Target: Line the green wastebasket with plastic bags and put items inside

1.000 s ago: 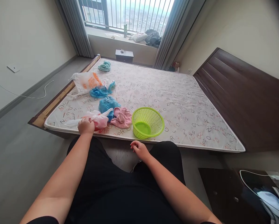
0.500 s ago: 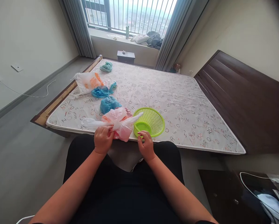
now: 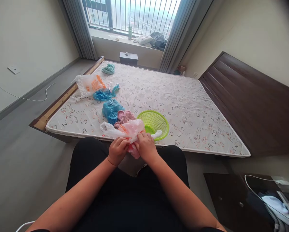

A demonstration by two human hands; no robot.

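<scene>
A: Where is the pink plastic bag (image 3: 135, 126)?
B: At the near edge of the mattress (image 3: 195, 106), between the person's two hands, partly hanging over that edge. One whitish end sticks out to the left, the other to the right, across the front of the green basket (image 3: 161, 120).
A: What are the hands doing?
B: The left hand (image 3: 118, 149) has its fingertips closed together, pinching the plastic. The right hand (image 3: 146, 146) has its fingers curled over the other side of the bag, gripping it too; its thumb is hard to make out.
A: And right around the bag?
B: A crumpled pink cloth (image 3: 125, 116) lies just behind it, partly covered by it. A rounded blue plastic bag (image 3: 111, 109) touches that cloth on the left. The basket stands upright to the right, its near side partly hidden.
A: Further out?
B: A second blue bag (image 3: 103, 94), twisted at one end, lies beside a white bag with orange print (image 3: 88, 85). Near the far left corner sits a coiled teal cloth (image 3: 108, 68).
A: Beyond the mattress?
B: A dark headboard (image 3: 250, 93) on the right, and a small nightstand (image 3: 128, 58) below the window (image 3: 135, 17).
</scene>
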